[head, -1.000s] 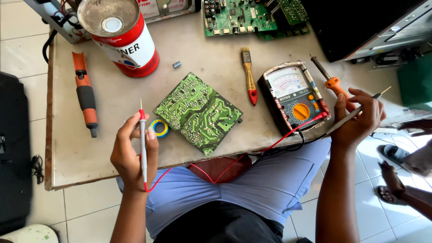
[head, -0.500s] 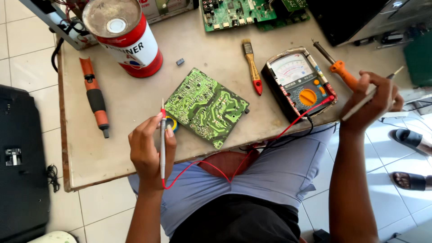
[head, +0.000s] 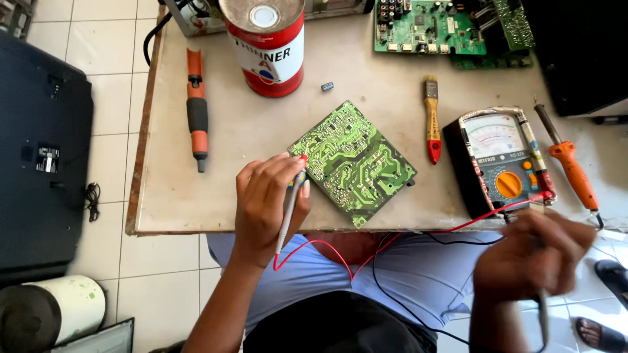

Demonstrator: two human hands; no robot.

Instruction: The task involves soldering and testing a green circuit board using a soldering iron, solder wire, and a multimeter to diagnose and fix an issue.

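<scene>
A green circuit board (head: 353,162) lies tilted on the worn table (head: 261,131), solder side up. My left hand (head: 265,199) grips a red test probe (head: 291,196) whose tip rests at the board's left edge; its red wire loops down over my lap. My right hand (head: 533,255) is blurred, low at the table's front edge, closed around the black probe (head: 541,307). An analog multimeter (head: 500,160) sits right of the board with both leads plugged in.
A red-and-white tin can (head: 267,46) stands at the back. An orange-black screwdriver (head: 196,108), a small brush (head: 432,117), an orange soldering iron (head: 569,167) and a second green board (head: 445,26) lie around. A dark flat panel (head: 39,150) sits on the floor at left.
My left hand brought the red probe tip forward onto the board's edge. My right hand dropped from beside the multimeter toward my lap with the black probe.
</scene>
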